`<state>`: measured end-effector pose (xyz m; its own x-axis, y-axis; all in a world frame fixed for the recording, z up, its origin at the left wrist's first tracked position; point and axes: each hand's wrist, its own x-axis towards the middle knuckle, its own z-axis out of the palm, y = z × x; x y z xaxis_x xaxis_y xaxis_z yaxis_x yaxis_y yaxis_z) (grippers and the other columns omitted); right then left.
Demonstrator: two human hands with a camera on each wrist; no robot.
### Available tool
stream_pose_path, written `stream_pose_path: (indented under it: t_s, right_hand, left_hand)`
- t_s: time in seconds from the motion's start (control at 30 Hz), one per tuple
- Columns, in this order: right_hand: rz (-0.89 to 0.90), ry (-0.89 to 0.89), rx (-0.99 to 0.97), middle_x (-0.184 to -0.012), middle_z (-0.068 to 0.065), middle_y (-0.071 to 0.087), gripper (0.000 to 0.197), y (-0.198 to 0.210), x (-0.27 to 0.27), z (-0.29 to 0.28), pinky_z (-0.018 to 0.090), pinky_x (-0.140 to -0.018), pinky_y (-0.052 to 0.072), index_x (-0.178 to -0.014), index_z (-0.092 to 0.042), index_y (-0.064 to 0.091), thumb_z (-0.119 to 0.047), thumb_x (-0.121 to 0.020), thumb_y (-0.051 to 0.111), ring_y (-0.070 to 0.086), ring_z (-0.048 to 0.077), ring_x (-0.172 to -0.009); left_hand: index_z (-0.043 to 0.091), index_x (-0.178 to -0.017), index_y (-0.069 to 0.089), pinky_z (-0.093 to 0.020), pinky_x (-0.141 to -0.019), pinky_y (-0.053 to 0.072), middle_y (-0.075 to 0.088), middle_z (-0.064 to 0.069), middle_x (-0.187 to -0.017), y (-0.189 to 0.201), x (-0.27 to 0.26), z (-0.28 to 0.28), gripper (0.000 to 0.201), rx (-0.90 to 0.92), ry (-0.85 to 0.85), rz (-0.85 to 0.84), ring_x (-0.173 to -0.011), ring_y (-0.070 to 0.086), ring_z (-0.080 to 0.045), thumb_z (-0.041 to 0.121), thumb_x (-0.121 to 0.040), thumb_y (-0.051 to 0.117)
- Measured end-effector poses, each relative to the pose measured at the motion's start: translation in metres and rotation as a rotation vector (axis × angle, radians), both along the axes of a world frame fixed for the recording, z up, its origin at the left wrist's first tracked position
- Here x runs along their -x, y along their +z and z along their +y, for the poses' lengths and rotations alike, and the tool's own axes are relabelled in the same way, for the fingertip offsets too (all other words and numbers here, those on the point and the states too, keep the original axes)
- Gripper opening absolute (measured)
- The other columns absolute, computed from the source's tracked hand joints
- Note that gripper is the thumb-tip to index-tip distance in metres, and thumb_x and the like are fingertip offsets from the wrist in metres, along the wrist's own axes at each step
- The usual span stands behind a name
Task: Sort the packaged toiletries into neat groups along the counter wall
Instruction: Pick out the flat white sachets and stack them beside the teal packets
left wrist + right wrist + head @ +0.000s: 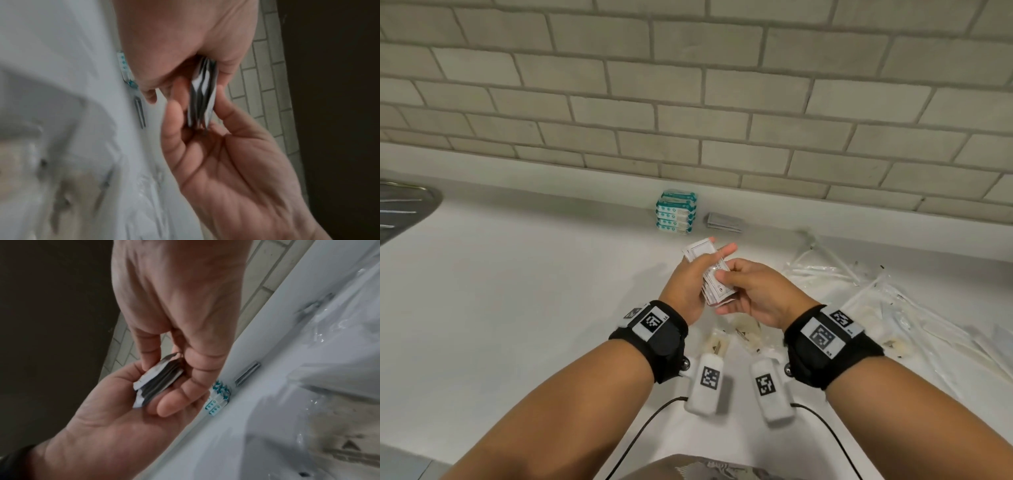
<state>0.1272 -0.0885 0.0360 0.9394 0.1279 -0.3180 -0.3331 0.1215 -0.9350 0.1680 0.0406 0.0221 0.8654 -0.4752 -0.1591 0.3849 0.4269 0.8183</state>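
A stack of thin white sachets [714, 279] is held above the white counter [534, 274], between both hands. My left hand [690, 277] cradles it from the left, fingers curled under it. My right hand [743, 284] pinches its near end with thumb and fingers. The left wrist view shows the sachets [202, 97] edge-on between the two hands. In the right wrist view the stack [158, 382] lies in the left palm [113, 418]. Against the wall stand stacked teal-and-white packs [676, 216], with a small pile of grey sachets [724, 222] beside them.
Clear-wrapped long items [876, 291] are scattered over the right of the counter. Several small beige packets [748, 330] lie under my wrists. A metal sink [404, 209] sits at the far left. The tiled wall [688, 102] runs along the back.
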Motion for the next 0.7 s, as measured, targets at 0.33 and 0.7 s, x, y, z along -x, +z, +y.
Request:
stream_pose_path:
  t_s: [0.33,0.7]
  right_hand:
    - [0.132,0.261,0.531,-0.089,0.014,0.069,0.013,-0.026,-0.081,0.003,0.038,-0.069,0.058,-0.102,-0.009,0.058,-0.016,-0.092,0.063,0.068,0.024,-0.073]
    - [-0.022,0.544,1.431,-0.116,0.004,0.046,0.071,-0.038,-0.103,0.028,0.035,-0.082,0.052,-0.124,-0.020,0.050,-0.050,-0.067,0.077,0.056,0.021,-0.095]
  left_hand:
    - [0.025,-0.145,0.036,-0.032,-0.108,0.035,0.035,0.004,-0.146,-0.014,-0.078,0.069,0.078,-1.069,-0.135,-0.599,-0.134,0.037,-0.014,0.031,-0.079,0.077]
    - [0.026,-0.124,0.056,-0.028,-0.080,0.041,0.050,0.002,-0.103,-0.044,-0.119,0.055,0.049,-1.609,-0.723,-1.195,-0.100,0.052,-0.019,0.038,-0.078,0.069]
